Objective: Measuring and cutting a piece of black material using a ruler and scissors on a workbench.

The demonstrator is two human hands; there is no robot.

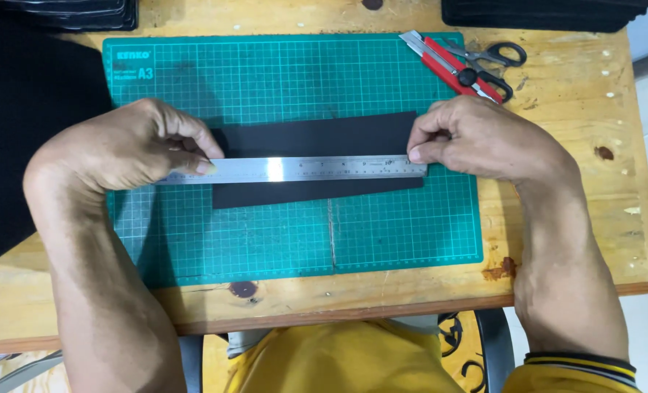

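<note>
Two hands press on one steel ruler (295,169), which I take as landmark. Fingers (206,167) of the left hand (124,149) are bent close together, w/ the tips pushing down on the ruler's left end; they pinch nothing, only press. Fingers (416,153) of the right hand (480,138) are also curled narrow, tips on the ruler's right end, thumb and forefinger nearly meeting at its upper edge. I cannot tell if they grip the edge or only hold it down.

Under the ruler lies a black strip (317,164) of sheet material, long and flat, showing above and below the ruler approx. equally, slightly tilted vs. the ruler. Ruler's left end goes beyond the strip; the right ends finish nearly together.

Under both is a green cutting mat (287,233) w/ white grid, reaching well past the ruler on all sides. Above the ruler's right end, at the mat's top right corner, a red utility knife (448,64) lies diagonal, and black-handled scissors (491,62) touch or cross it.

The mat rests on a wooden worktop (564,211). Far left of the ruler, black material (25,131) covers the worktop. Below the ruler, at the worktop's near edge, yellow clothing (338,360) of the person is seen.
</note>
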